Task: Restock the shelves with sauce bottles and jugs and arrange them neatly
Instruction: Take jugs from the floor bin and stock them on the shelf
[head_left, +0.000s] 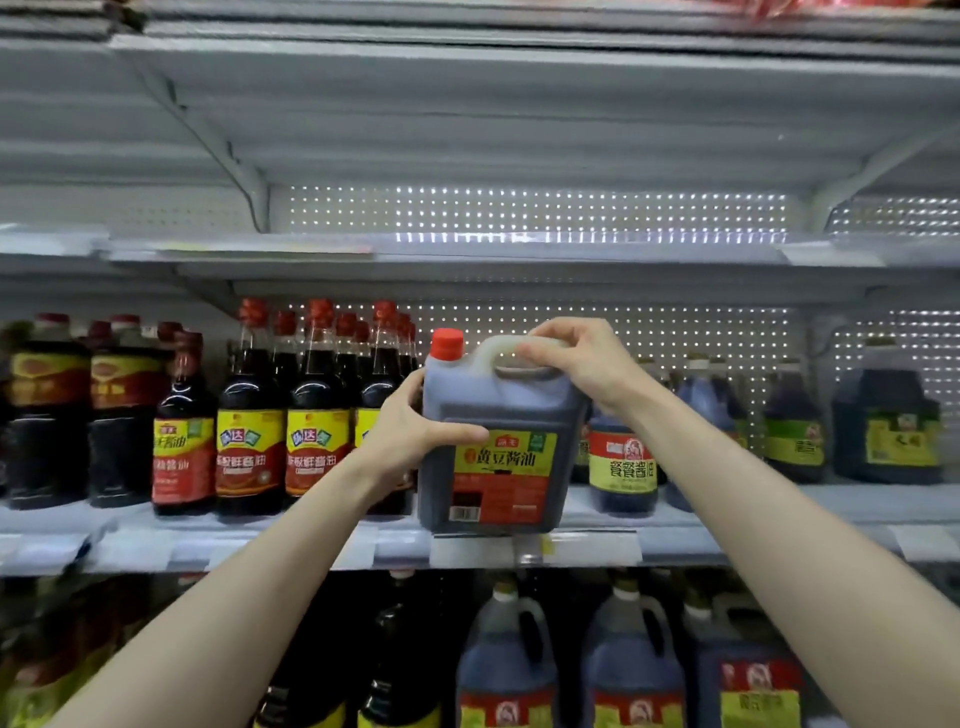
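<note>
A dark soy sauce jug (498, 415) with a red cap and a yellow and red label stands upright at the front edge of the middle shelf (675, 545). My right hand (576, 358) grips its white top handle from above. My left hand (415, 431) holds the jug's left side, thumb across the front above the label. Red-capped sauce bottles (317, 415) stand in rows just left of the jug. Smaller jugs (621, 462) with yellow and red labels stand behind and to its right.
More dark jugs (883, 421) line the shelf's right end, and larger dark bottles (47, 415) its left end. The shelf above (467, 249) shows a bare perforated back panel. The lower shelf holds jugs (628, 660) and bottles. Price tags run along the shelf edge.
</note>
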